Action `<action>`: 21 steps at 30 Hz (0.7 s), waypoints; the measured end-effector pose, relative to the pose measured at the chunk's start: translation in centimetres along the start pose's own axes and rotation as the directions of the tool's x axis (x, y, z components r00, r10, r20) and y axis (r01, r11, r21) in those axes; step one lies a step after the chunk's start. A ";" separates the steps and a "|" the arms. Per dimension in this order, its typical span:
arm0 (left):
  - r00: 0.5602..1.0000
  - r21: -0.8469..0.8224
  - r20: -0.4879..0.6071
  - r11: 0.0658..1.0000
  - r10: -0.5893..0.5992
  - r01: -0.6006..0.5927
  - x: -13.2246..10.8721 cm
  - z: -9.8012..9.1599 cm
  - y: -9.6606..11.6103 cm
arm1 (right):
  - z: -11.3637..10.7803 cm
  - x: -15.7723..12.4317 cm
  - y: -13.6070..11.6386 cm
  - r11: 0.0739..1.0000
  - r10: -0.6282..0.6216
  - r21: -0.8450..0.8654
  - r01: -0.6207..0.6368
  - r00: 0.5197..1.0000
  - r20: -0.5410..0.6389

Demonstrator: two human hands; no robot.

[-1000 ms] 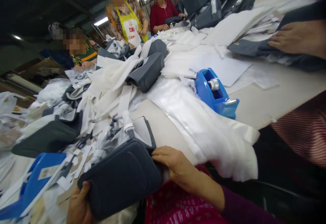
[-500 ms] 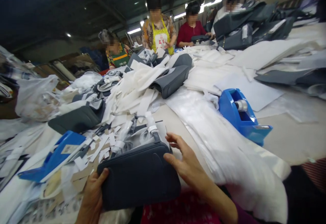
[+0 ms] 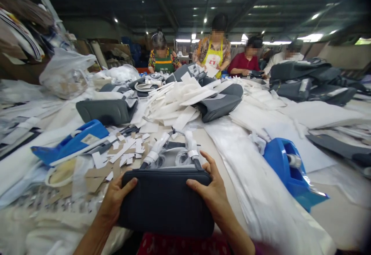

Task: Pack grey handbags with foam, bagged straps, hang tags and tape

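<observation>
A left hand point(image 3: 114, 199) and right hand point(image 3: 213, 191) clamp opposite ends of a dark navy rectangular handled bag point(image 3: 166, 203). A blue plastic tape dispenser point(image 3: 285, 183) stands right of the bag.

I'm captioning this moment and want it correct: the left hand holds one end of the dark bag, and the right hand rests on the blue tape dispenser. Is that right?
Not quite: the right hand isn't on the blue tape dispenser. The head view shows it at the other end of the dark bag. The left hand holds one end, as stated.
</observation>
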State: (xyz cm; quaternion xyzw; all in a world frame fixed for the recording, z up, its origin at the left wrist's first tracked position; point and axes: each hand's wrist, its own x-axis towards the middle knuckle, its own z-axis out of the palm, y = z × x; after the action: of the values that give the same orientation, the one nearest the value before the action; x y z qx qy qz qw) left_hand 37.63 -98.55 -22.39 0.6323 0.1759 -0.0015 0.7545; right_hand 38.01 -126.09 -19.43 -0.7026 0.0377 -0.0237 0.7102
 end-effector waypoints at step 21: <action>0.985 0.122 0.172 0.992 0.012 -0.034 -0.7 1.8 0.6 | -2.2 1.3 0.0 0.994 0.104 0.025 -0.108 0.985 0.139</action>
State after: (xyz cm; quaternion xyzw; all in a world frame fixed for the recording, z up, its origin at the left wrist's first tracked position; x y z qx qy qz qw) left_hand 37.61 -100.31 -21.38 0.6778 0.1026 -0.0580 0.7258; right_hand 39.15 -128.41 -19.46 -0.6880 0.0256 0.0621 0.7226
